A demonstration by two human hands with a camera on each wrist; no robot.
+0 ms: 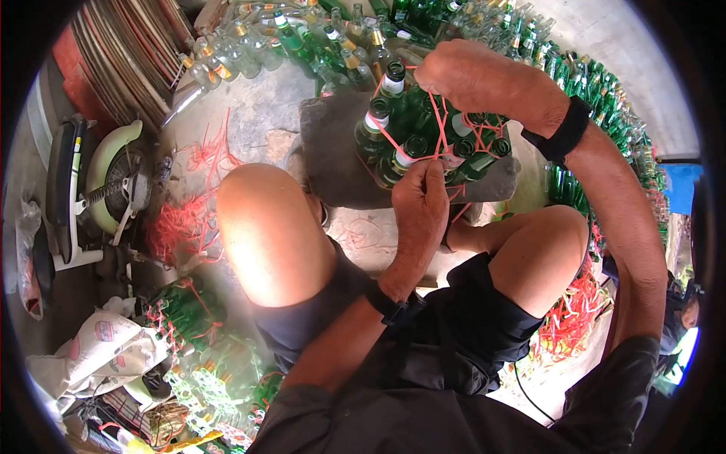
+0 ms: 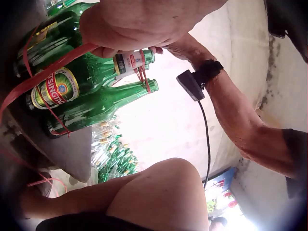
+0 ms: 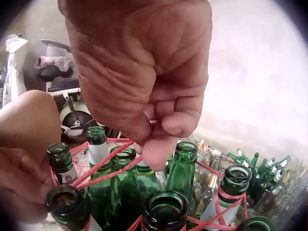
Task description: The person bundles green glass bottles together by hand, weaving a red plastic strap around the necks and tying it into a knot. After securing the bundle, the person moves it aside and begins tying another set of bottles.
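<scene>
A cluster of green beer bottles (image 1: 370,138) stands upright on a dark stone slab (image 1: 333,144), with red plastic string (image 3: 108,161) wound around and across the necks. My left hand (image 1: 420,200), at the near side of the cluster, pinches the string between thumb and fingers; in the left wrist view the string (image 2: 48,72) runs taut from that hand past a Tsingtao label (image 2: 55,89). Over the far side, my right hand (image 1: 484,83) has its fingers curled, thumb and forefinger pinching the string just above the bottle mouths (image 3: 166,209).
Many loose bottles (image 1: 575,83) lie heaped behind and to the right. Tangled red string (image 1: 189,219) covers the floor at left, with more (image 1: 567,318) at right. A scooter wheel (image 1: 117,181) and a printed bag (image 1: 106,344) stand left. My knees (image 1: 265,227) flank the slab.
</scene>
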